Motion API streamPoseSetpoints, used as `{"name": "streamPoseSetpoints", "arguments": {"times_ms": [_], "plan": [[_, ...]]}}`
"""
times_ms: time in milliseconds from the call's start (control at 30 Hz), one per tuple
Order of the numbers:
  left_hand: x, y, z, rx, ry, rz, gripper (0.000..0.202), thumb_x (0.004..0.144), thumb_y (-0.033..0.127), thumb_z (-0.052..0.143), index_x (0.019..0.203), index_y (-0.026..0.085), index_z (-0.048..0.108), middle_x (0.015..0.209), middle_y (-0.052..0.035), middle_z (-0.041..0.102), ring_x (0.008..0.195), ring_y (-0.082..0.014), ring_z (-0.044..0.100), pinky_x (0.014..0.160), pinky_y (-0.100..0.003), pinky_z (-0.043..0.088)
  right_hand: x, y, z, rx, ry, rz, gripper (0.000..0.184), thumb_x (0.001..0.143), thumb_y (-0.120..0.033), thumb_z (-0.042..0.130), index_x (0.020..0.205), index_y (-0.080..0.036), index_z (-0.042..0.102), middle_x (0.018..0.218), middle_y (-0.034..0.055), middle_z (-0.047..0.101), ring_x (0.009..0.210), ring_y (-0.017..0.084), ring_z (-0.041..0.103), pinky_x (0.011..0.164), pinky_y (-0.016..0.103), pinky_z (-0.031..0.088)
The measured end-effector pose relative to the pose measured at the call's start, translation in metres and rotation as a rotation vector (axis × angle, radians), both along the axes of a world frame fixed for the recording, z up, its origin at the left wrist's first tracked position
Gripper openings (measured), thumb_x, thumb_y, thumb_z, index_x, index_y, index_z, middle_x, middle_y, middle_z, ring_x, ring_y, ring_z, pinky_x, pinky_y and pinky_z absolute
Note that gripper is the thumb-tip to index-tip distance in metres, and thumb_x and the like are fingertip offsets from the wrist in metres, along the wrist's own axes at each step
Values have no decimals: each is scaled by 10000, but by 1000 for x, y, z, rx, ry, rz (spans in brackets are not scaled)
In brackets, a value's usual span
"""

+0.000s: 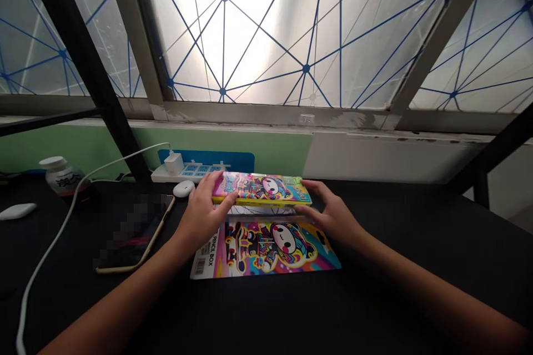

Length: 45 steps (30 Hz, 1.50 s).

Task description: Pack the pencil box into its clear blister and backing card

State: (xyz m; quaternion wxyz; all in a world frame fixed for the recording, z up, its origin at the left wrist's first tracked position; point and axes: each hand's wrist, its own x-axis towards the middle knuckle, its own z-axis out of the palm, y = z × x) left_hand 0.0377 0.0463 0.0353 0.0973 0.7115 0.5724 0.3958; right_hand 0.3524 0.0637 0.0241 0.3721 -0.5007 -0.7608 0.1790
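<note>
Bare forearms (120, 310) reach in from the near edge. Left hand (204, 213) and right hand (331, 213) grip clamped on opposite ends of a cartoon-printed pencil box (261, 188): an even two-sided hold keeps it level. It sits beyond a flat printed card (266, 249) on the black table (395, 288); it is possibly slightly raised, but its underside is poorly seen.

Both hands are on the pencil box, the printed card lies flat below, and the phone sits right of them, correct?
No: the head view shows the phone left of the left hand and right hand, not right. The rest stands: both on the pencil box, card flat below.
</note>
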Motion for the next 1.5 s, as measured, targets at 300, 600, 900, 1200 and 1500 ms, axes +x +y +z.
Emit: {"name": "streamPoseSetpoints", "arguments": {"times_ms": [300,600,900,1200,1500], "plan": [[-21,4,-25,-178,341,-47,550,1005,566,379,1392,219,559,1625,-133,317,1509,-374,229,1167,-652,214,-3,-6,-24,242,-428,53,420,1001,-453,478,1299,-189,609,1627,188,292,1508,366,220,1115,609,323],[9,-12,-18,133,511,-214,474,1019,411,431,1432,189,498,1603,-132,366,1504,-335,264,1166,-593,299,-33,-52,-6,532,-488,565,287,977,-343,578,1184,-156,643,1275,133,691,1240,257,586,1082,410,382],[45,5,-11,24,529,-231,549,1028,471,384,1461,147,475,1601,-153,360,1503,-336,268,1161,-550,329,-43,-57,1,-173,-550,656,827,926,-670,508,1578,-207,297,1657,119,185,1532,316,122,1232,524,113],[41,4,-18,-127,665,-243,597,1006,544,403,1542,282,381,1627,-81,319,1508,-371,232,1169,-626,237,-35,-56,9,-269,-558,675,877,859,-662,621,1571,-262,306,1655,81,197,1522,353,157,1232,542,108],[25,7,-16,-175,565,-241,607,1004,619,324,1519,313,422,1611,-71,353,1497,-381,260,1148,-654,241,-13,-55,19,-54,-513,502,378,941,-546,583,1091,-236,739,948,80,703,870,230,659,759,339,539]]}}
